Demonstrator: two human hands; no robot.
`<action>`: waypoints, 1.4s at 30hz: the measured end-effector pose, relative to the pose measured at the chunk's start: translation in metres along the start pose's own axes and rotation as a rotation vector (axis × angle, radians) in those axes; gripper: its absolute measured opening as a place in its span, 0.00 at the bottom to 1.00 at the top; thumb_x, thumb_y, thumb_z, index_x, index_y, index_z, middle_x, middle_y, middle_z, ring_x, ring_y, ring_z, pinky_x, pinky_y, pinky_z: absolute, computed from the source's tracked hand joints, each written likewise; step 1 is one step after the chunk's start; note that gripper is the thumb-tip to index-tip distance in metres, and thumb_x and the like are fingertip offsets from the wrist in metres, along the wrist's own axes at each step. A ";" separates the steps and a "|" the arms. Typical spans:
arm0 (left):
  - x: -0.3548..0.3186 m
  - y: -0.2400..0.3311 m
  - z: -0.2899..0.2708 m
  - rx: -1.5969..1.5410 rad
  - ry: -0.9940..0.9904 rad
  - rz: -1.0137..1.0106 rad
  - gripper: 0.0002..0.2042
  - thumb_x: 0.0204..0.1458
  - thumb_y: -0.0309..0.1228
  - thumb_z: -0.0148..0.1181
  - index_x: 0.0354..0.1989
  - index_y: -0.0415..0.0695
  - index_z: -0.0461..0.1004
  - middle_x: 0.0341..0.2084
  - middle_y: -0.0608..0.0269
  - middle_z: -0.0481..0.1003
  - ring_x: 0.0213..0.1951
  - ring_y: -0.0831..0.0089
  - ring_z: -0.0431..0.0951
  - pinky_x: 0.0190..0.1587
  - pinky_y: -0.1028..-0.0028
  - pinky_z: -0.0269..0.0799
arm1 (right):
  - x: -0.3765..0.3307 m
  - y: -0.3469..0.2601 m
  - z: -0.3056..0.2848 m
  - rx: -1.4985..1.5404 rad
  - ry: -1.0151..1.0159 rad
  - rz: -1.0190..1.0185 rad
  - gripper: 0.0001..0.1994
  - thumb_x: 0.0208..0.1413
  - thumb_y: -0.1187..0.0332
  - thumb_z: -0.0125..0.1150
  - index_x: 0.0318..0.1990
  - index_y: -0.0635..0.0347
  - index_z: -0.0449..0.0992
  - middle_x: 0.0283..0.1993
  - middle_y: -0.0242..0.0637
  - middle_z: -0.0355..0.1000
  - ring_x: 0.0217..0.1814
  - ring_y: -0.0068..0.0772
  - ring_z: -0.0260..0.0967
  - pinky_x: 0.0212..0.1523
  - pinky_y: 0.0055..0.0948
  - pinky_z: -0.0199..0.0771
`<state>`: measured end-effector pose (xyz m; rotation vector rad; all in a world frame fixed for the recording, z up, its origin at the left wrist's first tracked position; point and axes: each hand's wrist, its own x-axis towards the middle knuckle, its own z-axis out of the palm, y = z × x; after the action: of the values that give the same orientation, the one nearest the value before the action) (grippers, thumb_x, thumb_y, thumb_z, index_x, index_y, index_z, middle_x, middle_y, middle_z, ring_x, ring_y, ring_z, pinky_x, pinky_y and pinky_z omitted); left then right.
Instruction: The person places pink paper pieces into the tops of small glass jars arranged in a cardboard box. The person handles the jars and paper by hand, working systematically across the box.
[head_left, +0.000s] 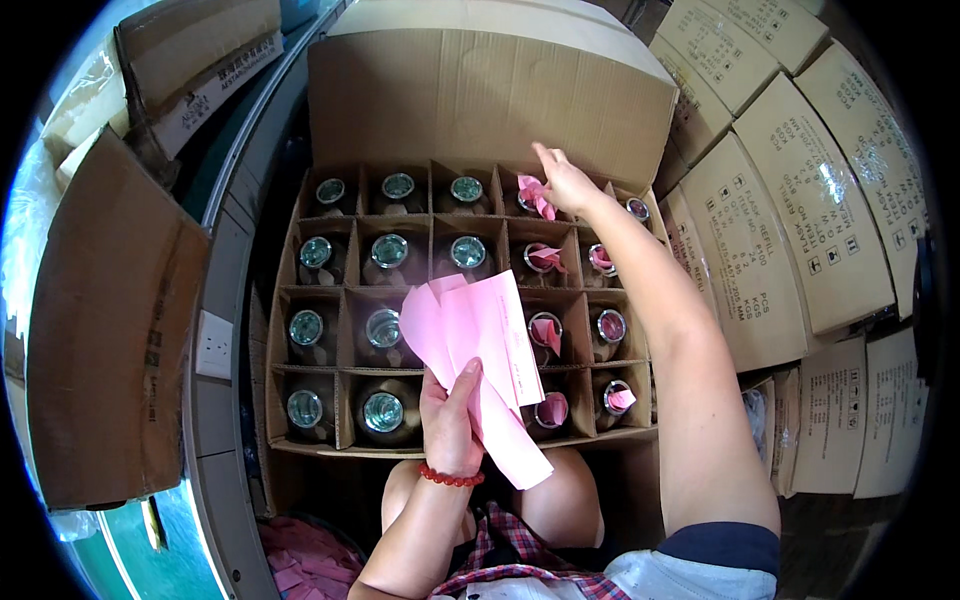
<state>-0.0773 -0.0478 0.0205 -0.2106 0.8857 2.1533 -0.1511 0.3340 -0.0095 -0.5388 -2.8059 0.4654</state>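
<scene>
Several pink paper sheets [450, 320] grasped between thumb and fingers of the left hand [452, 425], above the divided carton [490, 100], head view; slack thumb pressure could spill them over the glass flasks [383, 412]. Right hand [572, 188] at a back-row pink slip [540, 197], fingers partly extended, can't tell if gripping; a hasty tug could tear it, and the right forearm [655, 280] might snag neighbouring slips [545, 258].

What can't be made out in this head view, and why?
Head view: most fingers of the left hand, under the pink sheets.
Head view: lower bodies of glass bottles, behind cardboard dividers.
Head view: rest of the pink heap, cut off by the lower edge.
</scene>
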 end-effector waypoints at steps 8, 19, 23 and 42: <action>0.003 -0.003 0.001 0.008 -0.007 -0.003 0.17 0.55 0.23 0.55 0.52 0.38 0.61 0.46 0.56 0.71 0.45 0.70 0.74 0.48 0.72 0.72 | 0.017 -0.005 0.003 -0.155 -0.206 0.070 0.10 0.41 0.74 0.59 0.34 0.54 0.81 0.34 0.43 0.77 0.42 0.43 0.74 0.40 0.36 0.74; 0.000 -0.003 -0.001 -0.007 0.000 -0.021 0.17 0.54 0.24 0.56 0.51 0.37 0.62 0.45 0.56 0.71 0.45 0.70 0.74 0.48 0.72 0.72 | -0.021 -0.042 0.001 -0.261 -0.136 -0.046 0.29 0.55 0.44 0.47 0.49 0.63 0.70 0.41 0.43 0.75 0.58 0.45 0.64 0.65 0.66 0.25; 0.005 -0.006 0.000 -0.011 -0.021 -0.012 0.17 0.54 0.24 0.56 0.51 0.37 0.62 0.45 0.57 0.72 0.45 0.71 0.74 0.47 0.72 0.72 | -0.015 -0.015 0.020 -0.181 -0.131 0.042 0.25 0.56 0.49 0.43 0.49 0.61 0.71 0.44 0.46 0.75 0.57 0.46 0.64 0.67 0.56 0.36; 0.003 -0.001 -0.002 0.014 0.019 -0.006 0.16 0.54 0.24 0.56 0.50 0.37 0.63 0.44 0.57 0.72 0.44 0.71 0.74 0.48 0.73 0.71 | 0.006 0.000 0.021 -0.371 0.084 0.025 0.04 0.46 0.69 0.60 0.28 0.58 0.75 0.31 0.41 0.72 0.43 0.46 0.69 0.45 0.42 0.70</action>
<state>-0.0788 -0.0468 0.0178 -0.2266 0.9096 2.1418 -0.1629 0.3305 -0.0279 -0.6482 -2.8165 -0.0786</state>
